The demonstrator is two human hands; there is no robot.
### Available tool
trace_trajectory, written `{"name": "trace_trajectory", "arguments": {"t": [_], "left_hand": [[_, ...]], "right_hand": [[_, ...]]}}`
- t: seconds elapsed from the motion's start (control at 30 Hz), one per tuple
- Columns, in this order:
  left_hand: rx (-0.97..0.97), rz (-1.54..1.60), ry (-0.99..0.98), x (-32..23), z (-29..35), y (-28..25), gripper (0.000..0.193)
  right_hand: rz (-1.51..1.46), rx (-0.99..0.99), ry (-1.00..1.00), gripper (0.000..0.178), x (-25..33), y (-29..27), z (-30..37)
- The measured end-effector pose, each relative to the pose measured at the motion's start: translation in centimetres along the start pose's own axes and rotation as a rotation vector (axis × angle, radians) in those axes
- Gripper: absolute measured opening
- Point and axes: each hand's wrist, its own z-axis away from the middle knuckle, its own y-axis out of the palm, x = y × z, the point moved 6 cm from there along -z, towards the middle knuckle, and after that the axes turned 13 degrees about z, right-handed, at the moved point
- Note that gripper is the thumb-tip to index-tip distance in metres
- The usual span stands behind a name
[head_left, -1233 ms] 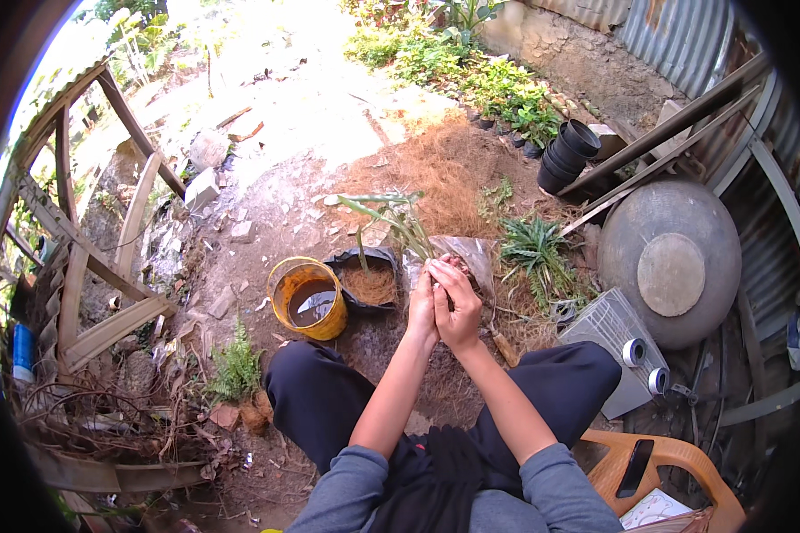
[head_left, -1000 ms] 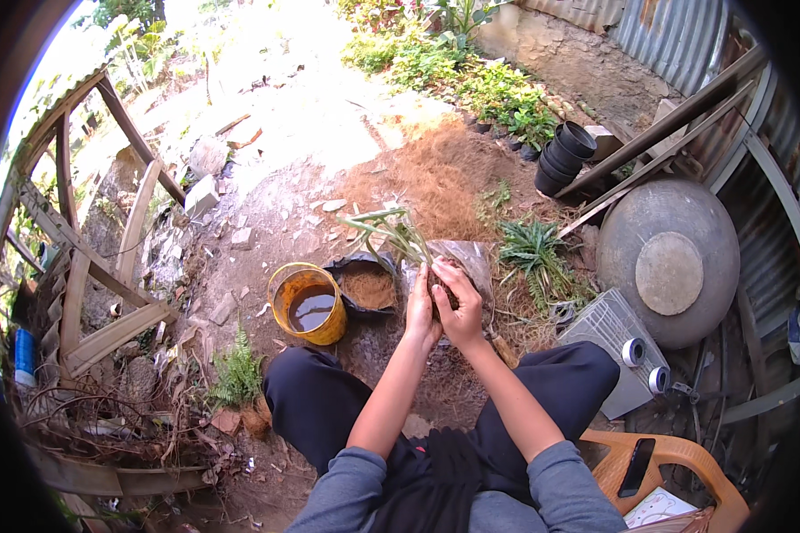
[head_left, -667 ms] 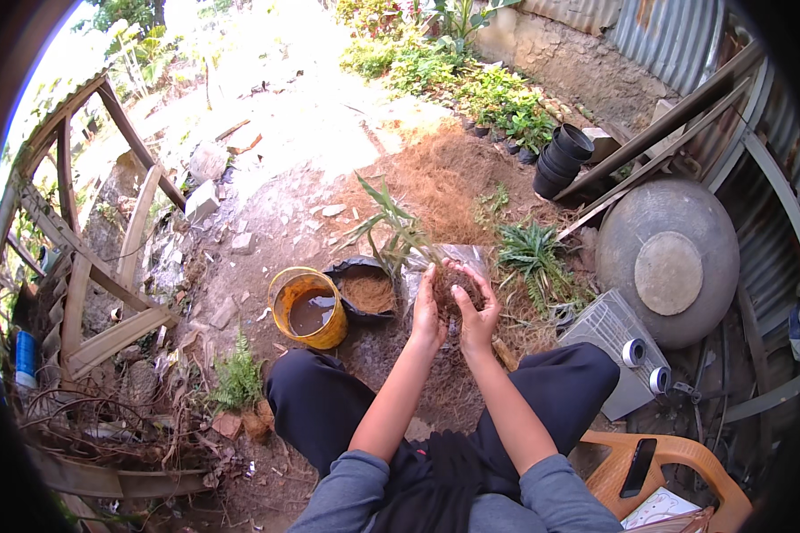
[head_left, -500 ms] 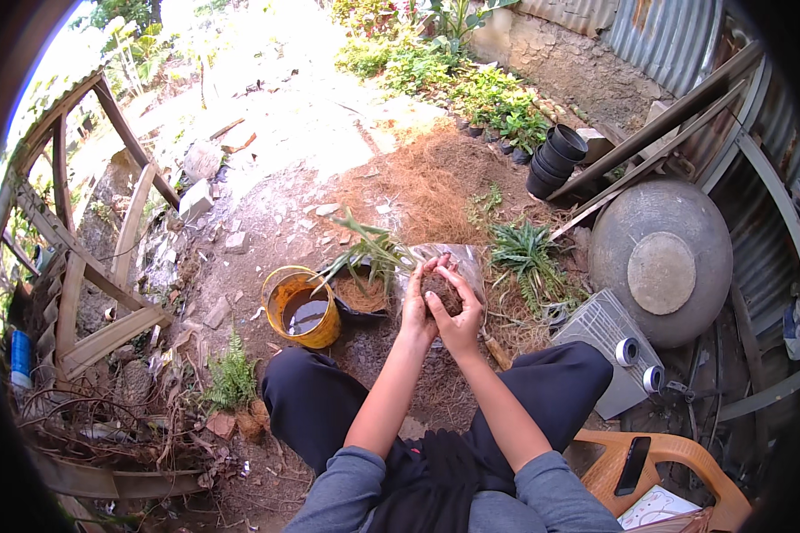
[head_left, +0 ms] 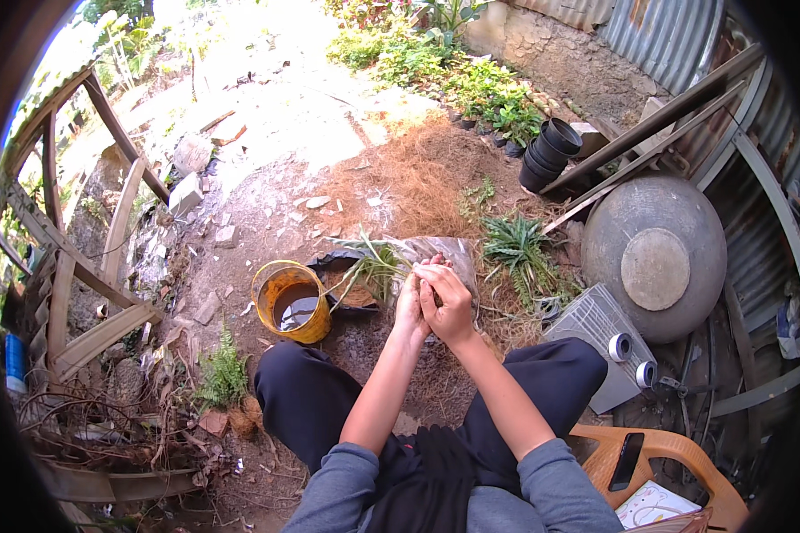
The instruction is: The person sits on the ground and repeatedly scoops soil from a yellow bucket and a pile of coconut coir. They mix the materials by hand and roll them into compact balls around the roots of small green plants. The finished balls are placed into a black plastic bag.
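Observation:
Both hands are closed together in front of my knees around the base of a leafy plant with long pale-green leaves. My left hand cups it from the left. My right hand folds over from the right, its fingers covering the root ball. The leaves stick out leftward, tilted over a black plastic pot or bag with brown fibre in it. Left of that stands a yellow bucket holding dark liquid. A clear plastic sheet lies just beyond my hands.
Brown coir fibre spreads on the ground ahead. Spiky green plants lie to the right, near stacked black pots, a large round grey vessel and a grey box. An orange plastic chair bears a phone. A wooden frame stands left.
My right hand has turned and closed over the brown root ball, which showed between my palms before and is now hidden. The leaves have dipped lower. The view has shifted slightly.

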Motion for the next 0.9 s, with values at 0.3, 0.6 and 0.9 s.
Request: {"name": "trace_trajectory", "arguments": {"t": [0.3,0.6,0.9], "left_hand": [[-0.069,-0.324,0.100,0.6,1.8,3.9,0.042],[-0.045,-0.632,0.343,-0.2,2.1,3.7,0.039],[-0.038,0.108,0.073,-0.9,1.1,1.8,0.032]], "right_hand": [[-0.731,-0.270,0.781,0.021,-8.0,1.3,2.7],[-0.638,-0.273,0.771,0.022,-5.4,2.2,3.4],[-0.397,0.036,0.420,0.027,-2.1,-0.6,0.1]]}}
